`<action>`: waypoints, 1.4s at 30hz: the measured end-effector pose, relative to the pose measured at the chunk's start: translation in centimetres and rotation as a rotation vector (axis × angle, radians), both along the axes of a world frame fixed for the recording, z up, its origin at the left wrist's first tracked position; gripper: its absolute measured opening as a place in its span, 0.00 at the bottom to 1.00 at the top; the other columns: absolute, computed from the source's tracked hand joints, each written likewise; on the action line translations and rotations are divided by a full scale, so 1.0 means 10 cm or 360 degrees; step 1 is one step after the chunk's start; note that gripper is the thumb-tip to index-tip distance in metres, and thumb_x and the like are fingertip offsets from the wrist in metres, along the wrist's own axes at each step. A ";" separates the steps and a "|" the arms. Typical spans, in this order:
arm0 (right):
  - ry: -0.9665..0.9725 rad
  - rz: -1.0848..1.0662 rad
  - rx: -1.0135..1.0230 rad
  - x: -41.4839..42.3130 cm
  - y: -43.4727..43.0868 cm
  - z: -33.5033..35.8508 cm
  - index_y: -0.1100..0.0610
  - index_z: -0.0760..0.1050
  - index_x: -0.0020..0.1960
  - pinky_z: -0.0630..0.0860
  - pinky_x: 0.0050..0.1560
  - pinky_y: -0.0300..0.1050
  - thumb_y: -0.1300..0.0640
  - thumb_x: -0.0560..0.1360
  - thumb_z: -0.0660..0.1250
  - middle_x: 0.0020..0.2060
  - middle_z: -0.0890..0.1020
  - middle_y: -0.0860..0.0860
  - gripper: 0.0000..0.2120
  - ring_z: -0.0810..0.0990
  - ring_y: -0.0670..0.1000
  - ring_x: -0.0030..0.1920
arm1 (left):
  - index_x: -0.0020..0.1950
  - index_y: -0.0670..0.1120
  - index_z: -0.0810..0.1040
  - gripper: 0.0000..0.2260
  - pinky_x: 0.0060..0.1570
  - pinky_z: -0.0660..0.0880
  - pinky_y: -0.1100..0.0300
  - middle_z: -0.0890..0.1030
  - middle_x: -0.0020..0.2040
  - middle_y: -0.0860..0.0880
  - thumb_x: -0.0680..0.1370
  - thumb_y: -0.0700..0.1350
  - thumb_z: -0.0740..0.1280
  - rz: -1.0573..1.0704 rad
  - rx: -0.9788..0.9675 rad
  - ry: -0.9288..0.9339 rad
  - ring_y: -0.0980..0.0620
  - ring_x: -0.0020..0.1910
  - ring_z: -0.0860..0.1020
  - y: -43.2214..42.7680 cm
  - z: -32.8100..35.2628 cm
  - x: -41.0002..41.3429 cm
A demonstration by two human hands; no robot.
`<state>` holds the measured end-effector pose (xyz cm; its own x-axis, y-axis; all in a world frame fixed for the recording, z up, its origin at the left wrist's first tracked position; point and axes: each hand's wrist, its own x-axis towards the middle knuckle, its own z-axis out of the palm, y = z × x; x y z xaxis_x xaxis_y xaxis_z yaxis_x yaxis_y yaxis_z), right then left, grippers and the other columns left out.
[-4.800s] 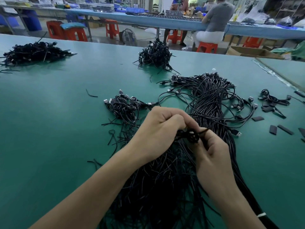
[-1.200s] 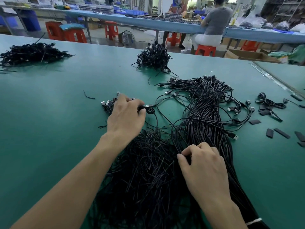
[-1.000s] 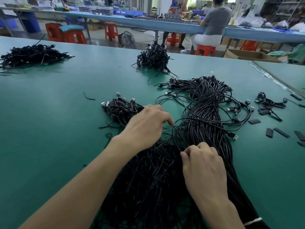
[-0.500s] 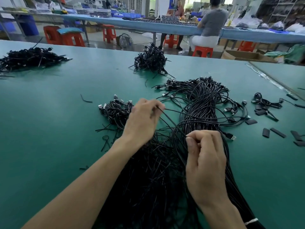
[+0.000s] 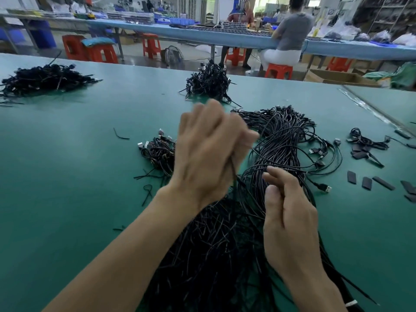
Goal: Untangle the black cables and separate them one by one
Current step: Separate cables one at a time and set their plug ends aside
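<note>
Two hands (image 5: pixel 209 152), five cable heaps (image 5: pixel 281 140), six flat black strips (image 5: pixel 367 183), one table (image 5: pixel 67 176).

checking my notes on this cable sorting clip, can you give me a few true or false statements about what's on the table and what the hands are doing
1. The left hand is raised with a thin cable running down from its grip. True.
2. The right hand lies flat on bare table. False: it hovers over the cable bundle, fingers loosely curled.
3. Two smaller cable piles lie farther back. True.
4. The table is red. False: it is green; the stools are red.
5. Short black strips lie at the right. True.
</note>
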<state>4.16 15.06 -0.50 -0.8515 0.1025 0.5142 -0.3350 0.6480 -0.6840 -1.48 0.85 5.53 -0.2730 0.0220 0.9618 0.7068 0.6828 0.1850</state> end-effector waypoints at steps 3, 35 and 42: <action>0.0120 0.0456 -0.0384 0.06 -0.09 0.00 0.51 0.71 0.70 0.77 0.44 0.39 0.38 0.82 0.50 0.51 0.82 0.42 0.26 0.82 0.45 0.45 | 0.40 0.43 0.74 0.20 0.42 0.64 0.51 0.72 0.38 0.46 0.85 0.50 0.53 0.0166 -0.0497 -0.0016 0.48 0.40 0.67 0.09 -0.10 0.01; -0.0194 -0.0274 0.0244 0.03 -0.01 -0.01 0.47 0.45 0.80 0.48 0.73 0.41 0.42 0.81 0.53 0.77 0.60 0.48 0.31 0.54 0.43 0.76 | 0.43 0.53 0.67 0.15 0.37 0.64 0.55 0.73 0.35 0.55 0.78 0.64 0.54 0.0380 -0.0741 -0.1179 0.54 0.33 0.71 -0.18 -0.13 0.09; 0.0000 -0.0403 0.0510 0.06 0.01 0.06 0.43 0.50 0.80 0.36 0.76 0.45 0.41 0.80 0.53 0.80 0.45 0.53 0.30 0.41 0.52 0.80 | 0.37 0.50 0.63 0.23 0.36 0.65 0.53 0.71 0.35 0.51 0.80 0.61 0.40 0.0118 -0.0940 -0.1252 0.53 0.37 0.71 -0.19 -0.15 0.16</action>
